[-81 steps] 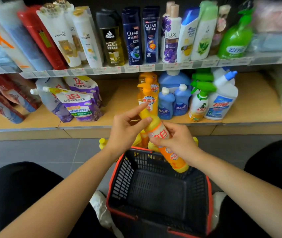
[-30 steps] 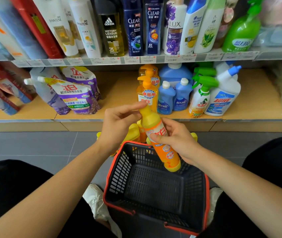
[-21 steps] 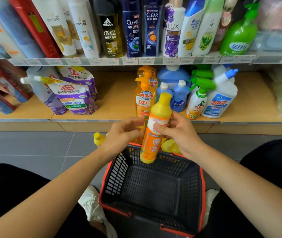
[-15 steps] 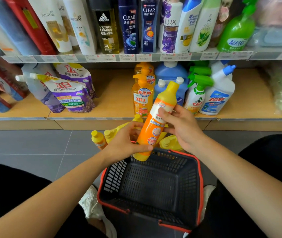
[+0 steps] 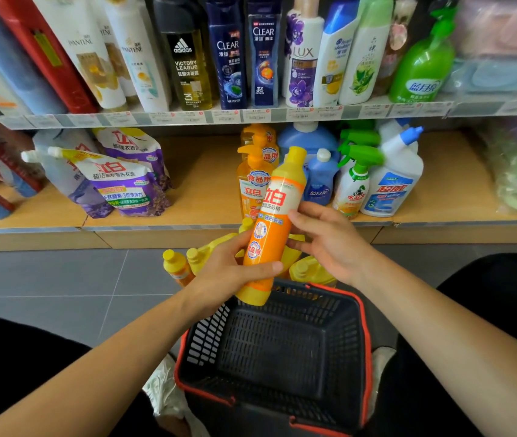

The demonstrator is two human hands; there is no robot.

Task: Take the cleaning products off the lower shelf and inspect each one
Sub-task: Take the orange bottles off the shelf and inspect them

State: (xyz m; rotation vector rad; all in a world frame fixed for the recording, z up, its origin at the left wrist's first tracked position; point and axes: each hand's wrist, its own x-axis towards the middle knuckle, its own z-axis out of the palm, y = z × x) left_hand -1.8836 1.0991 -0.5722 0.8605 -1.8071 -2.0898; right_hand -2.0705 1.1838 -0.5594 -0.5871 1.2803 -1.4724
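A: So where is the bottle [image 5: 271, 222]?

B: Off the shelf [image 5: 210, 190], up above the far edge of the basket [image 5: 368, 342], tilted with its yellow cap toward the upper right.

A: And the hands?

B: The left hand [image 5: 229, 274] grips its lower part, thumb across the front. The right hand [image 5: 329, 238] lies loose, nearly straight fingers touching the bottle's right side.

A: What does it block?

B: Part of a pump bottle [image 5: 251, 181] and the blue bottles [image 5: 322, 178] standing behind it on the shelf. A sprayer [image 5: 353, 187] and a white cleaner [image 5: 391, 187] stand just beside those, to the right.

A: Anything else nearby?

B: Pouches [image 5: 118, 184] lean well apart on the left. Yellow bottles [image 5: 175, 264] stand on the floor [image 5: 46, 279] between shelf and basket, partly hidden by both hands.
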